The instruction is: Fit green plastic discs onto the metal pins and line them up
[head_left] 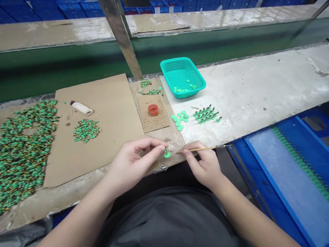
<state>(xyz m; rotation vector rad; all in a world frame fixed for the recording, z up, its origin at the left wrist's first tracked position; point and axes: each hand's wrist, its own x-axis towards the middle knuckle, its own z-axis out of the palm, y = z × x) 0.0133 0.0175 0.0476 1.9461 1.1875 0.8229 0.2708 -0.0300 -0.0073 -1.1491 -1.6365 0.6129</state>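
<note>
Left hand [133, 164] and right hand [204, 164] are both occupied as I watch: one pinches a small green piece [166, 150], with a green disc [167, 155] at its lower end, near the bench's edge; the other grips a thin wooden stick [202, 149], tip just short of that disc. Beyond them I see loose discs [180, 128], upright pieces [205, 115] and a red cup [153, 112]. Farther out sit a teal basket [177, 76], a white tube [81, 107] and, leftward, a large heap [23, 157] of green pieces.

No lettering or number can be read. Pale patches [157, 10] on the blue bins [164, 9] at the back may be labels, but they are too small and blurred to make out.
</note>
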